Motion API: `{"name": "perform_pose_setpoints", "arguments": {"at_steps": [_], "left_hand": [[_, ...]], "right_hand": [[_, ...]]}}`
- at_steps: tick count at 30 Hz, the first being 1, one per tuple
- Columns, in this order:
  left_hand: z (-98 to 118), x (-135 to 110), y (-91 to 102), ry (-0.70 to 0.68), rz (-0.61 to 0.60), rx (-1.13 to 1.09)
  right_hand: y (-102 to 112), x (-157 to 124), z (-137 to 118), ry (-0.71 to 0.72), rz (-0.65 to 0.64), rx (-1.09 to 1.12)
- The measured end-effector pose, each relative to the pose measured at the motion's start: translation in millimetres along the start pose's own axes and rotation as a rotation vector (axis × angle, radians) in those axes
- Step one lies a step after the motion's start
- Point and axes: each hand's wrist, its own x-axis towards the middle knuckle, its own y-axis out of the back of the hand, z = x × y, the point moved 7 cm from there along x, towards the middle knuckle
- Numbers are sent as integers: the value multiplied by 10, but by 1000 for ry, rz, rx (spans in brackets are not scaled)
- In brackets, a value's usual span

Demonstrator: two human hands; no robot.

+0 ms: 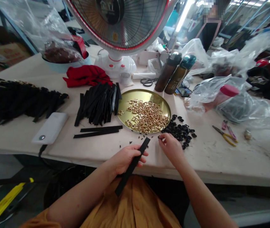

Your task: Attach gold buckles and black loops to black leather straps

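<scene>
A flat black strap [133, 165] runs slantwise through my left hand [127, 158], held between thumb and fingers over the table's front edge. My right hand [171, 145] pinches a small black ring [160, 137] between thumb and fingertips, just right of the strap's upper end. Beside that hand lies a loose pile of black rings [181, 130]. Behind both hands is a round gold tray [146, 92] bearing many small gold buckles [149, 117]. Left of the tray sits a heap of black straps [97, 104], with two single straps [98, 130] in front of it.
A white power bank [50, 128] with a cable lies at left, near a row of black straps with metal pieces [18, 99]. A large fan [116, 60] stands behind the tray. Two bottles [172, 74], scissors [147, 82] and yellow-handled pliers [225, 136] are farther right.
</scene>
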Motion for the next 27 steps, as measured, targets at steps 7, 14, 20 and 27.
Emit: {"name": "perform_pose_setpoints", "arguments": {"at_steps": [7,14,20,27], "left_hand": [[14,48,-36,-133,26,466],[126,-28,-38,-366,146,989],[123,-51,-24,-442,213,1259],[149,-77,-69,-453,167,1237]], "right_hand": [[-409,-430,-52,-480,-156,1184],[-463,-502,-38,-577,-13,1331],[-340,-570,-54,-387,24,1074],[-304,-608,-240,-233,-56,904]]}}
